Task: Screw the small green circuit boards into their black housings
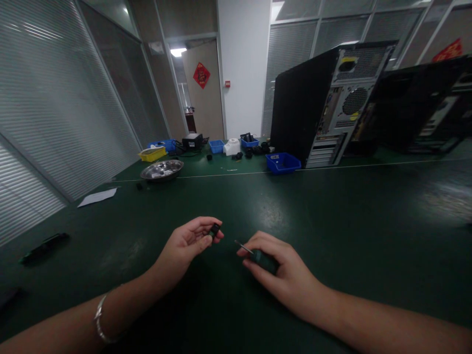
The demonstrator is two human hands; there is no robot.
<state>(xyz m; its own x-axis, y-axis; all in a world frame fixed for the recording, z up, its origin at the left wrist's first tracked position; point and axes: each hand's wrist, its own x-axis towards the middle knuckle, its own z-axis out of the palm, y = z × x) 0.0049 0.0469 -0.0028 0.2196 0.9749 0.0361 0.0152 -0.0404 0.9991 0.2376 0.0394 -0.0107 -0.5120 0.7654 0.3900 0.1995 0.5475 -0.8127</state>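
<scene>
Between the thumb and fingers of my left hand [191, 240] is a small dark part [214, 230], black with some green on it; its exact kind is too small to make out. My right hand [282, 265] is wrapped around the dark green handle of a screwdriver [262, 259]. The short metal shaft points up and left, toward the small part, with a gap between them. Both hands are held over the middle of the green table [221, 305].
A dark elongated part [44, 247] lies at the left. Farther back are a metal bowl [162, 170], a paper sheet [98, 196], a yellow bin [152, 154] and a blue bin [283, 162]. A black computer case [304, 108] stands at the back right.
</scene>
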